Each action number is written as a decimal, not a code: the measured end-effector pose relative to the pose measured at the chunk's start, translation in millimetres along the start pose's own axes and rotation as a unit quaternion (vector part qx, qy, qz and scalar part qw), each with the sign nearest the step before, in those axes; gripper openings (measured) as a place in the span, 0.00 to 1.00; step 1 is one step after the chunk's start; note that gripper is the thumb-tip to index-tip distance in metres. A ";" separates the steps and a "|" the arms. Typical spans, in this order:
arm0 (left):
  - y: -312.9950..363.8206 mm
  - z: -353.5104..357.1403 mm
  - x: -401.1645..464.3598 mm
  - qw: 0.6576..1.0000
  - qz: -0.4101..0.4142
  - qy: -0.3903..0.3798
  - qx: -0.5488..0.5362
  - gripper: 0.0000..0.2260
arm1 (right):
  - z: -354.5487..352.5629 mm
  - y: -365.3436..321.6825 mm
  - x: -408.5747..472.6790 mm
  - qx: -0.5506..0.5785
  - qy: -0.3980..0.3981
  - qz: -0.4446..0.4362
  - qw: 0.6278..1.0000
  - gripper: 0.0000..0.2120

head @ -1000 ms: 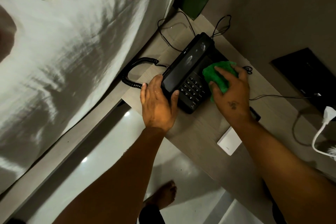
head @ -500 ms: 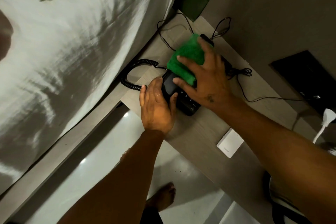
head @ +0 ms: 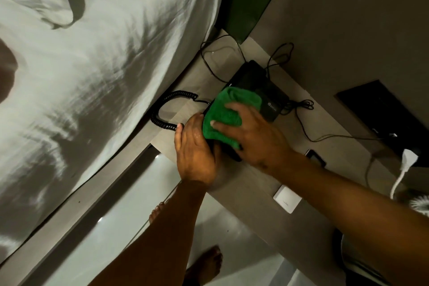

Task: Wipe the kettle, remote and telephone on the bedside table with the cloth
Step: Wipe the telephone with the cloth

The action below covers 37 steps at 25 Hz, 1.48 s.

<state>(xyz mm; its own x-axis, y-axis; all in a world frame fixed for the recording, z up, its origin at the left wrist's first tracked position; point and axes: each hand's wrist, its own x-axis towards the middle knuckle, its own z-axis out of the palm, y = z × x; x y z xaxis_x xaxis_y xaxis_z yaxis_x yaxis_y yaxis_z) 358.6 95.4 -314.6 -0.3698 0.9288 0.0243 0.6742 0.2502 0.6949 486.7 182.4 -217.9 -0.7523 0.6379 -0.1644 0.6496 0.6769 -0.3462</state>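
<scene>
A black desk telephone (head: 260, 86) lies on the bedside table (head: 250, 179), its coiled cord (head: 167, 109) looping off to the left. A green cloth (head: 222, 111) covers the phone's near half. My right hand (head: 253, 137) presses flat on the cloth, fingers spread over it. My left hand (head: 195, 151) clasps the phone's near left edge and holds it still. A small dark object, perhaps the remote (head: 315, 157), shows just past my right wrist. The kettle is hidden, unless the dark rounded thing at the lower right edge is it.
The white bed sheet (head: 92, 76) fills the left side. Thin black cables (head: 304, 123) run over the table behind the phone. A white card (head: 287, 198) lies near the table's front edge. A white plug and cord (head: 408, 160) hang at the right. My bare feet stand on the glossy floor.
My right hand has drawn the cloth back from the phone's far end toward its near end. The phone's upper part is uncovered again. My left hand has kept its hold.
</scene>
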 end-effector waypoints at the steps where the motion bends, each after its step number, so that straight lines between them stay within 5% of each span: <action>1: -0.6 0.4 -0.2 1.000 0.000 -0.001 -0.002 0.25 | 1.2 1.3 -0.9 -0.013 -0.003 0.001 1.000 0.30; 8: 3.8 0.5 -1.5 1.000 0.000 0.022 0.015 0.26 | -30.7 72.0 60.4 0.032 0.205 0.269 0.940 0.18; 12: 0.5 0.9 -1.0 1.000 0.000 0.014 0.011 0.26 | -4.5 15.0 26.8 0.090 0.129 0.180 0.971 0.23; 16: -1.9 2.1 0.7 1.000 -0.007 0.003 0.002 0.27 | -0.1 7.5 14.8 0.034 0.094 0.106 0.989 0.23; 21: -0.4 3.3 -0.1 1.000 -0.010 0.023 0.016 0.27 | -32.6 74.2 64.1 0.121 0.233 0.334 0.905 0.17; 27: 0.2 3.2 -0.9 1.000 -0.010 0.026 0.011 0.27 | 3.4 45.9 14.4 0.122 0.222 0.240 0.937 0.18; 31: -0.8 5.3 -1.0 0.999 -0.011 0.040 0.016 0.26 | -11.3 92.0 8.3 0.116 0.225 0.431 0.866 0.17; 37: -2.0 6.8 -1.2 0.999 -0.002 0.039 0.014 0.27 | 13.4 39.4 -37.6 0.085 0.082 0.213 0.970 0.21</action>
<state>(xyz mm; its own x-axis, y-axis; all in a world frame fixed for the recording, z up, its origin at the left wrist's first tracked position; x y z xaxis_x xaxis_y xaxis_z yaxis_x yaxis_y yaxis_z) 362.1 95.7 -320.9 -0.4214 0.9035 0.0787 0.6898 0.2630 0.6746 539.1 180.2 -237.7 -0.3836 0.9055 -0.1814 0.8594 0.2781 -0.4291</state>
